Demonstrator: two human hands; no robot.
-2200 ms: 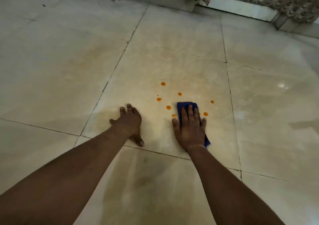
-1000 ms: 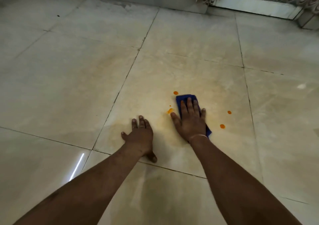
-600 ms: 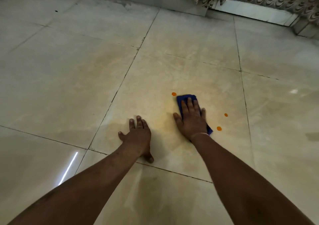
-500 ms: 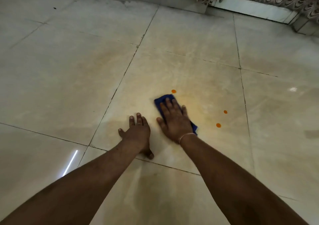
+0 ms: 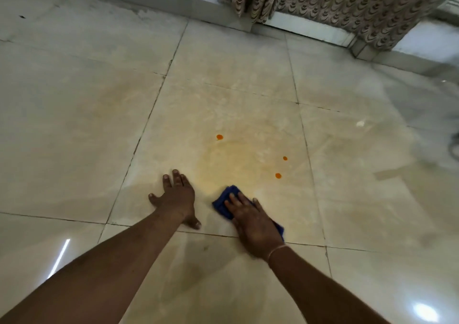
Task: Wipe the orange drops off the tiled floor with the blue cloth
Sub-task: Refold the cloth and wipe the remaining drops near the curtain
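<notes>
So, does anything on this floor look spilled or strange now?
Yes. Three small round orange drops lie on the glossy beige tiled floor, beyond the folded blue cloth that the right hand presses flat. A faint orange smear stains the tile between them.

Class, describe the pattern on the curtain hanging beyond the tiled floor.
The curtain shows repeating rows of brown scalloped arcs on beige; head view.

Tiled floor (image 5: 74, 124): blue cloth (image 5: 221, 201), orange drops (image 5: 219, 137)

Head view, steeply down at floor (image 5: 223, 95)
</notes>
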